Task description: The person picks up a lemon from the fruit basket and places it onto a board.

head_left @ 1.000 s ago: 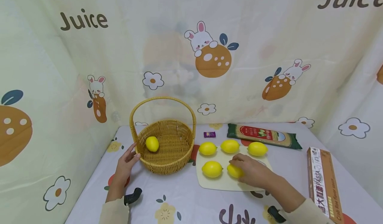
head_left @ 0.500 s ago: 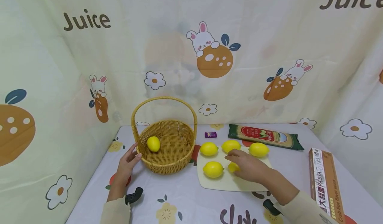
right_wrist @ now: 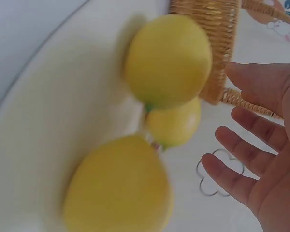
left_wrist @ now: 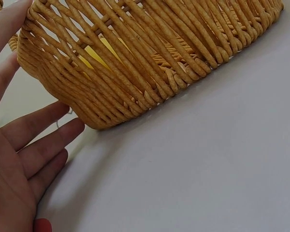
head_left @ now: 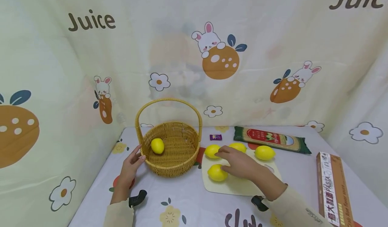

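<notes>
A wicker basket point(head_left: 169, 166) with a tall arched handle stands on the left of the table, one lemon point(head_left: 158, 146) inside it. My left hand point(head_left: 130, 168) rests against the basket's left side, fingers spread and nearly straight along the wall in the left wrist view. Over a pale board point(head_left: 230, 187), my right hand point(head_left: 242, 163) hovers palm down with thumb and fingers apart, holding nothing. Its thumb overlaps the front-left lemon point(head_left: 217, 173), and its fingertips overlap the back-left lemon point(head_left: 211, 151). The hand hides part of the board. Several lemons, including a large near one point(right_wrist: 118, 188), show in the right wrist view.
Behind the board lies a green-ended pasta packet point(head_left: 271, 139). A small purple wrapped sweet point(head_left: 216, 137) sits between basket and packet. A long pasta box point(head_left: 334, 190) lies at the right edge. Patterned cloth point(head_left: 175, 52) hangs behind and at both sides.
My right hand has let go of the front-right lemon and moved left over the board toward the left-hand lemons. My left hand stays at the basket; the view has shifted slightly.
</notes>
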The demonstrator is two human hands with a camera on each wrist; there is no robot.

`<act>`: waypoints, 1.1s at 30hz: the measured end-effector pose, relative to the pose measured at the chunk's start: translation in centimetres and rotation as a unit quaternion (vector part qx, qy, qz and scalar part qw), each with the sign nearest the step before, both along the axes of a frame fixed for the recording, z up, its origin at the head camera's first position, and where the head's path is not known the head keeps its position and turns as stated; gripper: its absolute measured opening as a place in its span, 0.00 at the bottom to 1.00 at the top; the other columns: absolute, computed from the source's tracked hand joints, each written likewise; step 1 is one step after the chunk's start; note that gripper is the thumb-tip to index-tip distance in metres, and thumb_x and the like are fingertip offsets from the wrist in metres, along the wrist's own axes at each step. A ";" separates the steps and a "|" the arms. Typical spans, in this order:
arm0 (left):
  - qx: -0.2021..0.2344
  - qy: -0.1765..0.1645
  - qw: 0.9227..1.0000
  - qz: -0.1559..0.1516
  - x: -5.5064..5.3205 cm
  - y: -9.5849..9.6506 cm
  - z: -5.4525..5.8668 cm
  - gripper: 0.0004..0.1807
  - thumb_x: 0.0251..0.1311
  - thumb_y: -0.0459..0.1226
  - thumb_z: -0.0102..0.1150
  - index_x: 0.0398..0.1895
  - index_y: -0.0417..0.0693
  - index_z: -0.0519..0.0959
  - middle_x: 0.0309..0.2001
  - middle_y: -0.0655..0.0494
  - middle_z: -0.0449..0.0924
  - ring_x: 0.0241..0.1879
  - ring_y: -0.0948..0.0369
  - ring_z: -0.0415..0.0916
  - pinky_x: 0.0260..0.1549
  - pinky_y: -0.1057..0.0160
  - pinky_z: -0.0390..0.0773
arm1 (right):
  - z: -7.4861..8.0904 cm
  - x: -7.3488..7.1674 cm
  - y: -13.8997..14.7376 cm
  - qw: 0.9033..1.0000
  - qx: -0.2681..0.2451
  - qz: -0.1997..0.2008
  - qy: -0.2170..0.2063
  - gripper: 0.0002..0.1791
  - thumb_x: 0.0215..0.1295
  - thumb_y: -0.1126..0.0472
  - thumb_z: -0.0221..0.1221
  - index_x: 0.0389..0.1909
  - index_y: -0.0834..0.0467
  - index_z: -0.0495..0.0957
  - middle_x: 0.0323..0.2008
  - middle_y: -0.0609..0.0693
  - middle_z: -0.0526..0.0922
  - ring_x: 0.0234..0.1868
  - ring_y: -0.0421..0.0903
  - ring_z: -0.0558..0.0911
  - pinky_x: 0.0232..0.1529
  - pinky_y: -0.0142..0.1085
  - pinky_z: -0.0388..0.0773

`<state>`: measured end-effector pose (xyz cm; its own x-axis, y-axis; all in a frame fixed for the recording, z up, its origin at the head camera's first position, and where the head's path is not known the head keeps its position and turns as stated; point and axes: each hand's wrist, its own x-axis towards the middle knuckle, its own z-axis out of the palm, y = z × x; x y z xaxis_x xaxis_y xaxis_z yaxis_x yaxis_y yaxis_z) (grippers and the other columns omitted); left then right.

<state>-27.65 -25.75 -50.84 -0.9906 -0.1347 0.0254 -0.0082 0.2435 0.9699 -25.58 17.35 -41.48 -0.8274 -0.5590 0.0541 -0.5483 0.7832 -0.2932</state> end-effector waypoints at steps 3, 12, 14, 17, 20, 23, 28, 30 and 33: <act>-0.001 0.001 1.000 0.003 0.0 0.0 0.0 0.35 0.63 0.51 0.61 0.73 0.67 0.62 0.68 0.41 0.65 0.68 0.44 0.59 0.63 0.37 0.56 | 0.4 -0.3 -1.1 1.000 -0.013 0.012 0.006 0.25 0.62 0.54 0.66 0.60 0.52 0.77 0.56 0.47 0.74 0.56 0.48 0.75 0.58 0.45 0.72; 0.003 0.007 1.000 0.000 -0.1 0.1 -0.6 0.36 0.62 0.52 0.62 0.73 0.68 0.62 0.67 0.42 0.66 0.68 0.45 0.60 0.63 0.37 0.56 | 2.0 -0.8 -4.7 0.997 0.002 0.072 0.032 0.24 0.64 0.53 0.64 0.61 0.53 0.77 0.58 0.47 0.74 0.57 0.46 0.74 0.58 0.42 0.72; 0.001 0.008 1.000 0.003 -0.1 0.1 -0.7 0.36 0.61 0.53 0.62 0.72 0.69 0.63 0.67 0.42 0.66 0.68 0.45 0.60 0.63 0.37 0.56 | 2.2 -1.0 -5.6 0.996 0.001 0.084 0.034 0.24 0.64 0.53 0.64 0.60 0.54 0.77 0.58 0.47 0.74 0.57 0.46 0.74 0.58 0.41 0.73; 0.001 0.008 1.000 0.004 -0.1 0.1 -0.7 0.35 0.61 0.53 0.63 0.72 0.70 0.63 0.67 0.42 0.67 0.67 0.45 0.61 0.63 0.37 0.57 | 2.2 -1.5 -7.0 0.994 -0.002 0.100 0.033 0.23 0.65 0.54 0.63 0.60 0.55 0.77 0.58 0.49 0.74 0.57 0.47 0.75 0.57 0.41 0.73; 0.001 0.009 1.000 0.005 -0.1 0.1 -0.6 0.35 0.61 0.53 0.63 0.72 0.69 0.64 0.67 0.42 0.67 0.67 0.45 0.61 0.63 0.38 0.57 | 2.1 -2.0 -8.4 0.994 -0.005 0.108 0.023 0.23 0.66 0.55 0.63 0.60 0.54 0.77 0.58 0.49 0.74 0.57 0.47 0.75 0.58 0.40 0.73; 0.000 0.009 1.000 0.006 0.1 0.1 -0.4 0.34 0.62 0.52 0.62 0.72 0.70 0.64 0.67 0.42 0.67 0.67 0.45 0.61 0.63 0.38 0.57 | 1.9 -2.4 -9.7 0.994 -0.012 0.109 0.003 0.23 0.66 0.55 0.63 0.61 0.53 0.76 0.59 0.48 0.73 0.58 0.47 0.74 0.59 0.40 0.72; -0.003 0.009 1.000 0.006 0.1 0.1 -0.2 0.35 0.62 0.53 0.62 0.72 0.71 0.63 0.67 0.42 0.67 0.67 0.44 0.61 0.63 0.39 0.58 | 1.5 -3.1 -11.7 0.995 -0.018 0.101 -0.017 0.24 0.66 0.55 0.62 0.63 0.51 0.76 0.62 0.48 0.72 0.61 0.47 0.72 0.60 0.41 0.70; -0.005 0.010 1.000 0.007 0.1 0.0 -0.2 0.35 0.61 0.53 0.62 0.71 0.71 0.64 0.67 0.41 0.67 0.67 0.44 0.62 0.62 0.39 0.59 | 1.3 -3.4 -12.4 0.995 -0.015 0.101 -0.016 0.24 0.66 0.54 0.62 0.63 0.51 0.75 0.63 0.49 0.72 0.62 0.47 0.72 0.61 0.42 0.69; -0.008 0.011 1.000 0.009 -0.1 -0.2 -0.2 0.35 0.61 0.54 0.62 0.71 0.71 0.64 0.66 0.41 0.67 0.66 0.44 0.62 0.62 0.39 0.59 | 1.0 -4.0 -13.5 0.995 -0.002 0.099 -0.016 0.24 0.67 0.54 0.61 0.63 0.51 0.75 0.64 0.50 0.71 0.63 0.48 0.71 0.62 0.43 0.68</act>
<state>-27.76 -25.92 -51.06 -0.9872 -0.1516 0.0499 0.0089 0.2598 0.9656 -29.54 3.87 -40.46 -0.7024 -0.7111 0.0317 -0.6818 0.6594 -0.3169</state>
